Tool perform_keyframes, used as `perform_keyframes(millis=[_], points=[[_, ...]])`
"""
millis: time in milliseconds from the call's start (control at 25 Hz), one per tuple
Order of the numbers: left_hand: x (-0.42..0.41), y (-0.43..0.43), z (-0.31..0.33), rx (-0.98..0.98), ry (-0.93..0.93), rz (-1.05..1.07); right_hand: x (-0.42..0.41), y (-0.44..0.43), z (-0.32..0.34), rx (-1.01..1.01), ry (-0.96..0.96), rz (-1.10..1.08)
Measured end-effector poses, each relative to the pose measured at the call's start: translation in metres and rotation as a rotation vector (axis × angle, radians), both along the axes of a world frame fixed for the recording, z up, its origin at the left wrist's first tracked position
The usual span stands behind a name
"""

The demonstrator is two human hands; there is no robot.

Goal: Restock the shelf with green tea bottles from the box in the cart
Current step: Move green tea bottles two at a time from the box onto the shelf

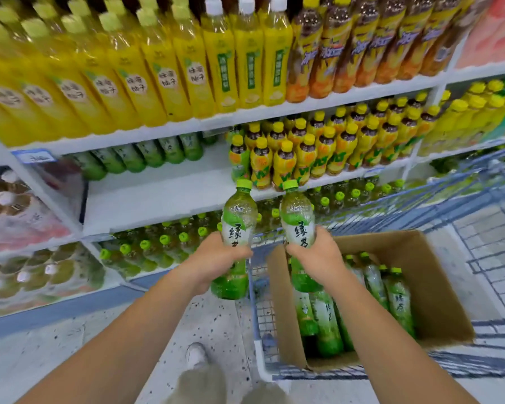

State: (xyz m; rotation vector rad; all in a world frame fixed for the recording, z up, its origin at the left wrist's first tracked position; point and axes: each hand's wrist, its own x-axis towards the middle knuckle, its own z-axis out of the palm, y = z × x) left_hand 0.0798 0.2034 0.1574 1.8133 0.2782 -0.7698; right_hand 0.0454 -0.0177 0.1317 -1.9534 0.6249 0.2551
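My left hand (216, 259) grips a green tea bottle (238, 217) around its middle, upright, in front of the shelves. My right hand (315, 258) grips a second green tea bottle (298, 217) the same way, just to its right. Both bottles have green caps and white-green labels. Below my right arm an open cardboard box (432, 287) sits in the blue wire cart (478, 193) and holds several more green tea bottles (400, 298). The middle shelf (158, 193) has a wide bare white stretch, with a row of green tea bottles (146, 154) at its back.
Yellow drink bottles (129, 77) fill the top shelf. Yellow-capped tea bottles (318, 147) stand to the right of the bare stretch. More green-capped bottles (158, 246) line the lower shelf. The speckled floor (99, 330) and my shoe (197, 355) show below.
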Motion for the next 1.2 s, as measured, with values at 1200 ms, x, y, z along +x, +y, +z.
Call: perform_keyframes(millis=[1200], points=[[0.249,0.218,-0.151,0.261,-0.573,0.084,0.253,0.210,-0.133,-0.245,-0.309,0.052]])
